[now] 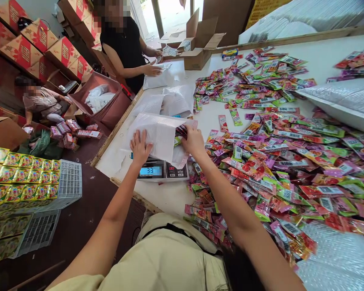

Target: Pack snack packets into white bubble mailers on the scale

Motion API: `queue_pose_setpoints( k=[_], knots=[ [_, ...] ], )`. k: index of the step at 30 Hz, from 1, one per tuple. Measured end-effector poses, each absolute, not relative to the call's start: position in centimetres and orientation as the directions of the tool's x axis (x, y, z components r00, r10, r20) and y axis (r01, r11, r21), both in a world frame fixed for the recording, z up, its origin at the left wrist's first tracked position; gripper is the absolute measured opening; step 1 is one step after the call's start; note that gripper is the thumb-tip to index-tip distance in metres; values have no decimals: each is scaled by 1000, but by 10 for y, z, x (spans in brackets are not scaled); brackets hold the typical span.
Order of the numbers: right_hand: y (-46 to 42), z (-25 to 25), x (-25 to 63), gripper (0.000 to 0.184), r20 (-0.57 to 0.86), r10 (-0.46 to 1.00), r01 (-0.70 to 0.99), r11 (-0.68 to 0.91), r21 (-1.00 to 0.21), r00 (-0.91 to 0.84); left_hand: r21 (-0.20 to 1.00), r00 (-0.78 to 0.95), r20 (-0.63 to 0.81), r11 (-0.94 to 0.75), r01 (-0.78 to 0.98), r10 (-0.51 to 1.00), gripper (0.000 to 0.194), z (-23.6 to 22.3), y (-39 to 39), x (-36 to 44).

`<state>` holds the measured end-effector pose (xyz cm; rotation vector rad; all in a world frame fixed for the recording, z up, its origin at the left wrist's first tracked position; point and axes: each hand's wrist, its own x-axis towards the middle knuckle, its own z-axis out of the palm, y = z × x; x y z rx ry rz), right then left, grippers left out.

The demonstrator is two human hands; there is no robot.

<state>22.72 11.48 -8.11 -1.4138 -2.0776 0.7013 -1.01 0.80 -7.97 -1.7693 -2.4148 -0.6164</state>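
Observation:
My left hand [140, 147] lies flat with fingers spread on a white padded mailer [160, 137], which rests on a digital scale [177, 171] with a lit blue display. My right hand [194, 141] is at the mailer's open right end, its fingers closed on slim candy packets [181, 130] partly inside the opening. The fingertips are partly hidden, so how many packets they hold is unclear. A green packet shows just inside the mailer. To the right of my right hand spreads a heap of colourful slim packets [261, 161].
More white mailers [177, 99] lie behind the scale. A co-worker [124, 52] handles a white parcel [157, 76] near an open carton [197, 56]. Another person [42, 99] sits lower left of them. Crates of yellow boxes [69, 184] stand left; stacked mailers [346, 101] lie right.

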Motion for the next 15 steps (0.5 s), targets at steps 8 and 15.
queue_pose_setpoints(
  k=[8,15],
  knots=[
    [112,-71,246,30,120,945,577,282,-766,-304,425,-374,472,165,890,799,73,-68,-18,-38],
    [95,-76,274,29,129,970,449,210,-869,-205,491,-473,526,202,848,707,62,-59,-67,-44]
  ],
)
